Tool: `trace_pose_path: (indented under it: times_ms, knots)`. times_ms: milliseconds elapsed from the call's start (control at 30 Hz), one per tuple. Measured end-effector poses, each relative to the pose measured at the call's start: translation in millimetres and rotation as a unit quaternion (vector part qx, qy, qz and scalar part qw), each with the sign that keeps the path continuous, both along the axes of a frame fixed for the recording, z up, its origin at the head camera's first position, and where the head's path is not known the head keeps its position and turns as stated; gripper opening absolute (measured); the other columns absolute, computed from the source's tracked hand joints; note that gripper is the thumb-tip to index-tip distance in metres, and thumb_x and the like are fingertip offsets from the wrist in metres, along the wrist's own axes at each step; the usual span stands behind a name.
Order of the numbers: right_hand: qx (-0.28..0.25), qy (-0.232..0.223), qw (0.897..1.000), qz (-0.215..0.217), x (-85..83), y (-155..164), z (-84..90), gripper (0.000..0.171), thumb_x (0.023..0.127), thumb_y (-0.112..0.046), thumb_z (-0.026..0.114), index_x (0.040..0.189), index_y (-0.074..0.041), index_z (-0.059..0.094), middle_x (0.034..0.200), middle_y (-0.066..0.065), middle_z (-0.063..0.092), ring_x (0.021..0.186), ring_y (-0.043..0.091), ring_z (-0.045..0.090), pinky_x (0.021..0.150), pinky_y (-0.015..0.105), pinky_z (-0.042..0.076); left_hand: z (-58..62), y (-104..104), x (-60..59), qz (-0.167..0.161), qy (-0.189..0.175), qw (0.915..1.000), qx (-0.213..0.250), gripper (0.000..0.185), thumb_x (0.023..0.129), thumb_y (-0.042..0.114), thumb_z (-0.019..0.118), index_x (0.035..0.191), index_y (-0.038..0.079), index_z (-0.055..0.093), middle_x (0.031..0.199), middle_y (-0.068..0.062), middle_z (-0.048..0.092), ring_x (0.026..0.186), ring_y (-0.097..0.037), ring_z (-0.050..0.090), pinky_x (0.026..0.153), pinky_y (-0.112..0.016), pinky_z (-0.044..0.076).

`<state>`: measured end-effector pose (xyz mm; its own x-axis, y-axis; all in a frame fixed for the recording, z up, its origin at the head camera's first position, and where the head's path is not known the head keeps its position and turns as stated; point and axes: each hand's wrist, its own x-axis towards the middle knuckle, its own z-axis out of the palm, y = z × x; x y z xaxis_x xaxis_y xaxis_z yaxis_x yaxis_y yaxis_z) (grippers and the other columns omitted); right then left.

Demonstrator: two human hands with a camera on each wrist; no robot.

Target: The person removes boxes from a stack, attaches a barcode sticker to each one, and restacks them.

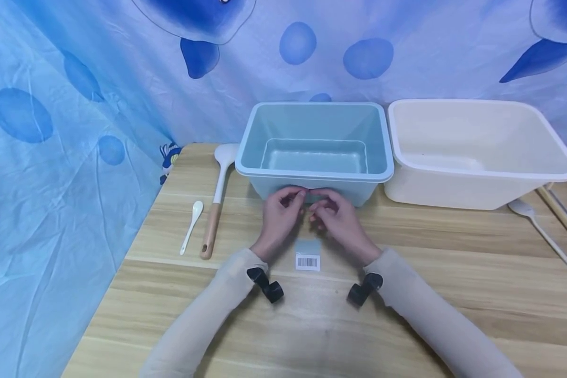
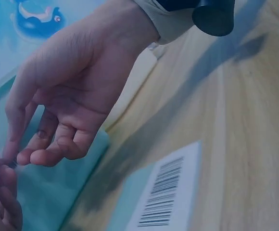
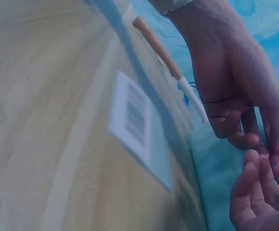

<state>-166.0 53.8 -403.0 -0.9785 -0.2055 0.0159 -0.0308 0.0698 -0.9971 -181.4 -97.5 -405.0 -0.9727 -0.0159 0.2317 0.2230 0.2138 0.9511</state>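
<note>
In front of the light blue bin (image 1: 314, 176), my left hand (image 1: 281, 212) and right hand (image 1: 337, 218) meet at their fingertips. Thumb and index finger of each hand pinch together at one spot, on a tiny dark thing that is too small to make out. The left wrist view shows my right hand (image 2: 82, 86) from the palm side, fingers bent. From the right wrist, my left hand (image 3: 235, 77) appears with its fingertips against those of the right. On the table below the hands lies a small flat packet with a barcode label (image 1: 308, 262).
To the left lie a white ladle with a wooden handle (image 1: 211, 231) and a small white spoon (image 1: 196, 212). A white bin (image 1: 453, 191) stands right of the blue one. Beyond it are a long-handled spoon (image 1: 541, 228) and other utensils. Patterned blue cloth (image 1: 331, 68) hangs behind.
</note>
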Motion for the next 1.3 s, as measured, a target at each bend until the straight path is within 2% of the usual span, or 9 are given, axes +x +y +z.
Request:
trace_pose_path:
  times_ms: [100, 267, 400, 500, 633, 733, 900, 1133, 1300]
  knots:
    - [0.001, -0.002, 1.0, -0.006, -0.4, 0.9, 1.5, 0.037, 0.094, -0.002, 0.053, 0.13, -0.005, 0.054, 0.105, 0.031, 0.064, 0.079, 0.034, 0.068, 0.057, 0.036, 0.057, 1.2, -0.5, -0.8, -0.001, -0.001, 1.0, 0.0, 0.016, 0.091, 0.007, 0.064, 0.101, -0.001, 0.072, 0.093, -0.019, 0.072, 0.068, -0.033, 0.063, 0.057, -0.02, 0.051]
    - [-0.002, -0.051, 0.999, -0.007, -0.5, 1.3, -3.3, 0.038, 0.093, 0.001, 0.051, 0.131, -0.002, 0.053, 0.106, 0.032, 0.063, 0.078, 0.026, 0.068, 0.062, 0.034, 0.057, -3.9, -2.7, -0.5, -0.003, -0.018, 0.9997, -0.015, 0.016, 0.09, 0.007, 0.064, 0.101, -0.001, 0.072, 0.089, -0.024, 0.07, 0.068, -0.034, 0.062, 0.056, -0.018, 0.047]
    - [0.01, -0.041, 0.999, 0.002, 2.2, 3.7, -6.8, 0.039, 0.092, 0.002, 0.051, 0.131, 0.001, 0.051, 0.105, 0.032, 0.063, 0.081, 0.03, 0.068, 0.064, 0.034, 0.058, -5.2, -7.3, 3.7, -0.015, -0.03, 0.9988, -0.037, 0.016, 0.09, 0.008, 0.064, 0.103, 0.001, 0.071, 0.093, -0.021, 0.071, 0.073, -0.031, 0.063, 0.062, -0.019, 0.049]
    - [0.05, -0.006, 0.999, 0.013, 8.5, 8.4, -6.6, 0.036, 0.09, 0.002, 0.054, 0.127, 0.004, 0.053, 0.102, 0.029, 0.065, 0.083, 0.034, 0.069, 0.068, 0.032, 0.059, -4.2, -14.1, 13.0, -0.026, -0.039, 0.996, -0.077, 0.016, 0.089, 0.007, 0.065, 0.103, 0.001, 0.071, 0.095, -0.015, 0.071, 0.076, -0.022, 0.061, 0.067, -0.021, 0.049]
    - [0.131, 0.037, 0.991, 0.011, 21.3, 17.6, -6.5, 0.033, 0.088, 0.0, 0.061, 0.12, 0.005, 0.059, 0.101, 0.022, 0.069, 0.084, 0.029, 0.07, 0.073, 0.024, 0.058, -3.9, -26.2, 31.7, -0.032, -0.052, 0.9897, -0.13, 0.016, 0.088, 0.009, 0.066, 0.102, 0.003, 0.071, 0.089, -0.01, 0.072, 0.074, -0.013, 0.06, 0.068, -0.021, 0.05]
    - [0.174, 0.044, 0.984, 0.01, 32.4, 23.5, -6.6, 0.034, 0.086, -0.003, 0.065, 0.119, 0.004, 0.061, 0.104, 0.019, 0.07, 0.085, 0.024, 0.07, 0.074, 0.022, 0.057, -4.7, -35.1, 46.5, -0.027, -0.059, 0.9844, -0.163, 0.015, 0.087, 0.01, 0.067, 0.1, 0.005, 0.072, 0.085, -0.007, 0.072, 0.071, -0.01, 0.061, 0.065, -0.021, 0.051]
    - [0.223, 0.047, 0.974, 0.02, 48.6, 28.0, -4.1, 0.032, 0.084, -0.002, 0.065, 0.116, 0.002, 0.063, 0.103, 0.018, 0.071, 0.086, 0.023, 0.07, 0.074, 0.027, 0.058, -2.7, -41.7, 67.5, -0.032, -0.072, 0.9746, -0.21, 0.017, 0.083, 0.007, 0.068, 0.1, 0.007, 0.072, 0.079, -0.004, 0.072, 0.061, -0.007, 0.062, 0.058, -0.021, 0.052]
    - [0.242, 0.041, 0.969, 0.028, 62.4, 24.3, -3.9, 0.034, 0.08, -0.001, 0.067, 0.113, 0.001, 0.065, 0.099, 0.016, 0.073, 0.083, 0.019, 0.07, 0.071, 0.025, 0.057, 1.2, -35.4, 81.2, -0.043, -0.091, 0.9678, -0.231, 0.02, 0.079, 0.003, 0.066, 0.098, 0.006, 0.071, 0.075, -0.003, 0.072, 0.06, -0.005, 0.062, 0.057, -0.018, 0.051]
    - [0.253, 0.067, 0.965, 0.024, 64.7, 20.3, -9.0, 0.032, 0.076, 0.0, 0.068, 0.108, 0.0, 0.068, 0.095, 0.012, 0.074, 0.078, 0.012, 0.068, 0.069, 0.021, 0.055, 1.0, -30.8, 85.3, -0.056, -0.118, 0.9682, -0.213, 0.021, 0.079, 0.003, 0.069, 0.1, 0.006, 0.07, 0.083, -0.007, 0.074, 0.072, -0.01, 0.07, 0.064, -0.017, 0.055]
